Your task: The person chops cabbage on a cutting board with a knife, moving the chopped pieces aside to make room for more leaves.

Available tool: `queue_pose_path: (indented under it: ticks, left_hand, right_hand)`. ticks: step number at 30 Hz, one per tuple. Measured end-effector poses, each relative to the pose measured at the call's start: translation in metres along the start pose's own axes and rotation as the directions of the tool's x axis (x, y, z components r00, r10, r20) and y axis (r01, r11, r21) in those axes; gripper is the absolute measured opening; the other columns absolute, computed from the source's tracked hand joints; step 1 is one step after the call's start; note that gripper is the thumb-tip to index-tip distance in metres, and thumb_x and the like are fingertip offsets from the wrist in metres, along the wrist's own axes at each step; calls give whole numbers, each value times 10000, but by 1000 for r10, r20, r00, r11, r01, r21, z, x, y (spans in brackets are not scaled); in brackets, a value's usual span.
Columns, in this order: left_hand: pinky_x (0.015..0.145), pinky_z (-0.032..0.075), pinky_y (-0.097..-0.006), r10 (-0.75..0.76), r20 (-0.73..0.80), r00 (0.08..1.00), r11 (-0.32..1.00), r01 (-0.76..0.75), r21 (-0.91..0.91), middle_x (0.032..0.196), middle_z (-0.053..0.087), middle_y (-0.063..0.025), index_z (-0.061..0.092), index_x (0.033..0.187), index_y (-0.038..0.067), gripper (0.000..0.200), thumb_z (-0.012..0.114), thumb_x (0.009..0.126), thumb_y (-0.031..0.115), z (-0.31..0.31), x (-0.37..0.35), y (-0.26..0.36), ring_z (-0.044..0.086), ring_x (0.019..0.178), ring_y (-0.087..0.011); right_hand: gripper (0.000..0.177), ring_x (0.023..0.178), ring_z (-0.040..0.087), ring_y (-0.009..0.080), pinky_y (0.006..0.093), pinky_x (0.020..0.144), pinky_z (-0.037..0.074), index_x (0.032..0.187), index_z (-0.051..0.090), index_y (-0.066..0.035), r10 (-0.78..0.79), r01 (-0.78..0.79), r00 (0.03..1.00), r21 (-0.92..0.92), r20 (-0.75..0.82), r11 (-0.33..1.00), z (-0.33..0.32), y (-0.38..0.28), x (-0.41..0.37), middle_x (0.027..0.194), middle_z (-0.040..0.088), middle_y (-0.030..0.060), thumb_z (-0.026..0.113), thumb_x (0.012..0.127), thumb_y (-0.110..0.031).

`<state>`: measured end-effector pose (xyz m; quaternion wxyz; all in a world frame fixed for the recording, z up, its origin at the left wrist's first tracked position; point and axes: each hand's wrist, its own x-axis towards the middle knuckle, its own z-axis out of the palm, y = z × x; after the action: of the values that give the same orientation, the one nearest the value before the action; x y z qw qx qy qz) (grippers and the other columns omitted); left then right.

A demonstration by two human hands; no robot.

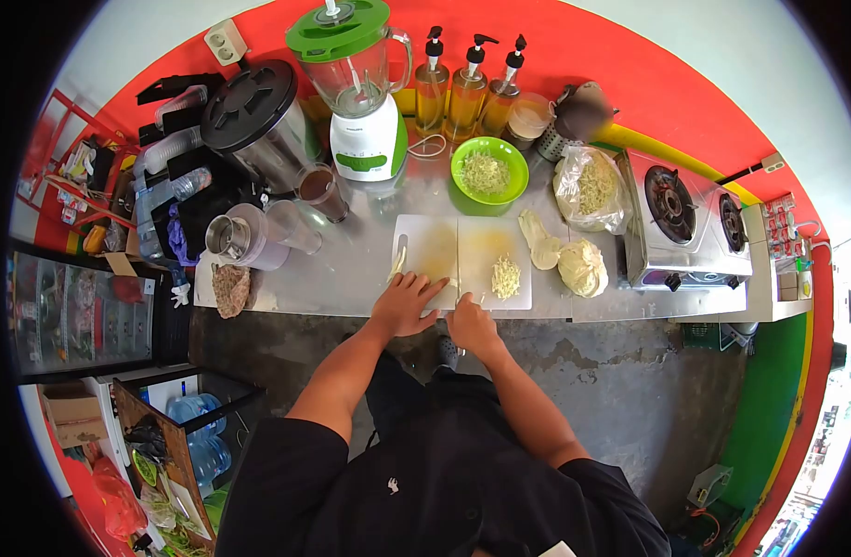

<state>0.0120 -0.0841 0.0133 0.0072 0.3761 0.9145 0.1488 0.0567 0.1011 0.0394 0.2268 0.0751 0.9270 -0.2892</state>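
My right hand [473,325] is closed around the handle of a knife [458,265], whose thin blade is seen edge-on over the white cutting board [518,227]. My left hand [407,304] presses a piece of cabbage [452,282] against the board, left of the blade; its fingers partly hide the piece. Beyond that hand lies a pale cabbage strip [398,264]. Shredded cabbage [506,278] is heaped on the board's right half. Beside the board are a loose cabbage leaf [539,239] and a cut cabbage head [583,268].
A green bowl [514,192] with shreds stands behind the board, near a plastic bag [593,188] of shreds. A gas stove [685,223] is at right. A blender [362,139], pump bottles [467,93], a steel container [251,116] and plastic cups [293,227] stand behind and left.
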Motion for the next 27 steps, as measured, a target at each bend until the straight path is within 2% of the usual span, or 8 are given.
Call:
queue_pose_path:
  ticks: [3,10,12,16,22,25,27]
  left_hand:
    - [915,397,-425,8,-25,1000,1000,-8,8,1082,512,-80,468,1462,189,659,633,859,397,3,0,-1,488,1029,-288]
    - [926,398,-428,7,-28,1000,1000,-7,7,1084,511,-79,471,1458,191,659,641,854,392,3,0,0,487,1033,-286]
    - [924,400,-427,1,-30,1000,1000,-2,-7,1079,511,-76,471,1458,191,660,642,850,385,4,0,-1,486,1032,-286]
    - [919,402,-426,5,-42,999,1000,-6,-10,1073,511,-75,472,1458,191,663,644,847,385,4,0,-1,486,1031,-287]
    - [910,406,-426,8,-48,999,1000,-8,-11,1062,510,-75,480,1451,188,667,652,837,385,6,-1,-2,489,1029,-288]
    - [910,405,-430,13,-81,997,1000,-15,-24,1060,508,-77,483,1446,184,666,653,833,380,4,1,-2,488,1028,-291]
    - [913,404,-433,-5,-35,999,999,4,-32,1060,509,-81,494,1433,185,663,663,823,381,0,1,0,489,1027,-294]
  right_hand:
    - [383,946,656,510,568,851,517,1071,449,79,8,-9,999,-13,-38,1000,3,-2,2,969,660,347,566,922,-253]
    - [365,952,655,513,571,850,516,1062,436,79,-28,28,1000,-39,0,999,-1,2,3,957,659,349,553,930,-240]
    - [361,947,655,513,565,850,519,1064,431,79,1,0,1000,14,-15,1000,5,-1,0,957,661,345,545,935,-238]
    - [361,942,654,516,569,849,516,1069,425,82,-17,17,999,-16,-34,1000,4,-4,5,952,657,353,541,943,-237]
    - [350,902,658,523,565,812,531,1065,415,77,-35,35,999,-5,-14,999,5,0,1,939,653,361,532,960,-236]
    - [363,909,655,528,559,815,534,1066,416,81,-36,36,998,-16,-41,999,10,0,10,948,656,356,534,956,-244]
    - [369,924,659,518,562,822,531,1064,427,87,-57,55,994,-29,-92,998,8,0,15,949,659,353,542,951,-245]
